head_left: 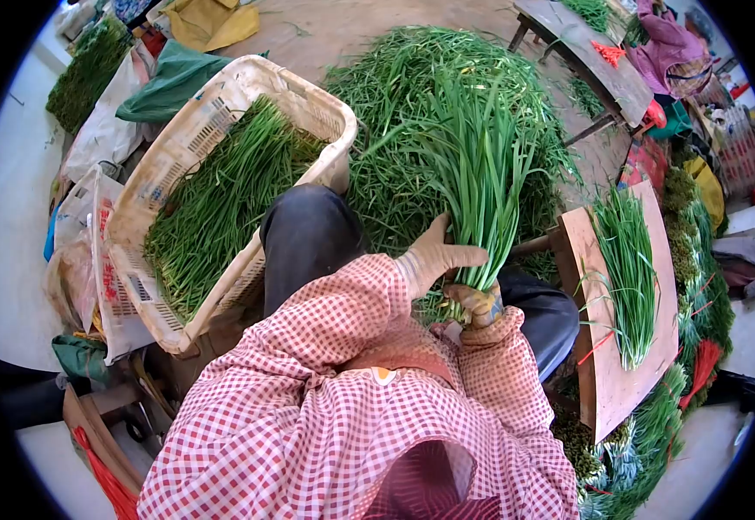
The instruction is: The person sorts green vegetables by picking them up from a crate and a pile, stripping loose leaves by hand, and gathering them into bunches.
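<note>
A bunch of green chives [484, 165] stands upright before me, leaves spreading away at the top. My right hand [479, 305], in a stained glove, is wrapped round its lower stems. Just above, my gloved left hand [432, 256] lies against the left side of the bunch, thumb across the front of the stems; its other fingers are partly hidden behind the leaves. Beyond the bunch is a big heap of loose chives [386, 87] on the floor. To the right, a smaller bunch of chives [628, 269] lies on a tilted wooden board [646, 390].
A dirty white plastic crate [343, 130] holding chives stands left of my knee. Red ties [702, 373] hang by tied bundles [654, 459] at the right. A wooden bench [585, 56] stands at the back right, near another person [667, 48]. Sacks [169, 82] lie at the back left.
</note>
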### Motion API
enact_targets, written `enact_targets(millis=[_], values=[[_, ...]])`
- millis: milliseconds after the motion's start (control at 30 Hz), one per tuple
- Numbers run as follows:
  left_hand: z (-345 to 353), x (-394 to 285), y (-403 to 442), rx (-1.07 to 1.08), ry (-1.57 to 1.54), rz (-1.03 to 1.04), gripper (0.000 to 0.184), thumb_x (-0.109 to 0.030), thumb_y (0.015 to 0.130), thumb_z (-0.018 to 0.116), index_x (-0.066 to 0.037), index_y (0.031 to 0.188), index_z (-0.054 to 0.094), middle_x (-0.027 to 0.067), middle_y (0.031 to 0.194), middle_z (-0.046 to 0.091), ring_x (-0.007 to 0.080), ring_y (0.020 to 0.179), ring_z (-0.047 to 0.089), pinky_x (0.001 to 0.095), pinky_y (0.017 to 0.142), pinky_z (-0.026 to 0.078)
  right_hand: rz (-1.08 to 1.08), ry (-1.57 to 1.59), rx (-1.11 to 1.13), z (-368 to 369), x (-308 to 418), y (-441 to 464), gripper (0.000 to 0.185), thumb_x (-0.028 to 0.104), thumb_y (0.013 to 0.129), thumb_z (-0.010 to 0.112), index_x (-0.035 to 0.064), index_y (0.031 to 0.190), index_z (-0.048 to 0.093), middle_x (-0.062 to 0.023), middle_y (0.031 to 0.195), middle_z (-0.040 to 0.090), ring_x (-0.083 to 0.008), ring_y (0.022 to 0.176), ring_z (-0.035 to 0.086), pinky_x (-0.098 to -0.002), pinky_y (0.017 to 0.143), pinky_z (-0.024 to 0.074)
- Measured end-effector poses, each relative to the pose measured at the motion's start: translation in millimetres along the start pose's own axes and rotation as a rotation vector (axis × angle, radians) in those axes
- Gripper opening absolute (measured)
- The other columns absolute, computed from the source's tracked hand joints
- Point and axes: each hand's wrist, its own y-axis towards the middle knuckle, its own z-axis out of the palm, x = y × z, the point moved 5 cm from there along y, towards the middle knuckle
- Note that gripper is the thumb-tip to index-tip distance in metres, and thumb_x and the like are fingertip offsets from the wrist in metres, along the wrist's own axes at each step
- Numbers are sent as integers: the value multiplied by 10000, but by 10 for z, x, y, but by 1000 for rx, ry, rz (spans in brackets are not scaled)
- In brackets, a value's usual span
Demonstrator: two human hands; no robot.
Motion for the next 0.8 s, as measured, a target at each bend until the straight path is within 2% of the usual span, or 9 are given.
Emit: enact_targets(millis=[100, 133, 300, 400, 467, 567, 633, 700, 800], values=[[-11, -14, -19, 4, -62, -40, 999, -277, 635, 844, 13, 1382, 247, 131, 1242, 498, 254, 1144, 503, 387, 968, 425, -30, -148, -15, 499, -237, 42, 759, 495, 850, 470, -51, 1357, 326, -304, 1286, 429, -443, 1104, 496, -582, 906, 431], [-23, 7, -53, -8, -38, -58, 1010, -319, 630, 846, 8, 1379, 253, 126, 1226, 506, 252, 1121, 519, 378, 947, 442, -18, -723, -311, 496, -255, 22, 750, 491, 847, 479, -45, 1352, 342, -303, 1274, 440, -437, 1100, 503, -584, 902, 433], [-30, 369, -290, 270, 58, -153, 1061, -330, 590, 883, 18, 1370, 252, 124, 1255, 505, 239, 1127, 528, 376, 976, 430, -88, -487, -318, 450, -379, 157, 497, 263, 921, 443, -77, 1284, 424, -277, 1193, 532, -398, 1020, 589, -467, 901, 515], [-150, 226, -521, 125, 207, -148, 1013, -226, 577, 896, -8, 1348, 276, 116, 1239, 524, 201, 1122, 524, 346, 972, 429, -8, -577, -111, 407, -632, 258, 461, 210, 909, 514, -85, 1257, 448, -256, 1180, 558, -366, 1033, 600, -446, 880, 530], [-242, 189, -521, 33, 530, -56, 874, -165, 602, 876, -32, 1294, 360, 104, 1170, 566, 160, 1048, 541, 309, 928, 450, -219, -985, -661, 569, -677, 183, 455, 167, 845, 664, 16, 1244, 505, -151, 1172, 595, -265, 1013, 616, -391, 864, 530], [-367, 245, -412, 149, 652, -62, 1131, -321, 490, 902, 38, 1337, 244, 121, 1186, 533, 215, 1094, 517, 313, 974, 410, -163, -721, -576, 679, -816, 300, 548, 135, 747, 785, 92, 1232, 533, -61, 1165, 606, -187, 1001, 609, -350, 851, 521], [-445, 290, -403, 151, 762, 7, 1015, -259, 538, 882, 14, 1314, 288, 103, 1124, 563, 191, 1021, 546, 295, 936, 435, -116, -956, -420, 759, -859, 355, 509, 284, 819, 707, 70, 1243, 523, -76, 1172, 596, -174, 982, 604, -337, 856, 509], [-332, 189, -470, 252, 579, 49, 587, -125, 632, 839, -32, 1119, 526, 32, 952, 604, 139, 865, 542, 289, 801, 479, -104, -895, -407, 646, -872, 381, 498, 299, 836, 663, 62, 1249, 517, -82, 1185, 588, -178, 990, 600, -338, 866, 502], [-276, 163, -485, 333, 536, -31, 551, -112, 643, 831, -27, 1102, 538, 34, 936, 608, 140, 849, 542, 283, 793, 480, -136, -750, -401, 466, -876, 424, 487, 322, 863, 598, 51, 1258, 508, -91, 1204, 576, -183, 1002, 593, -340, 880, 492]])
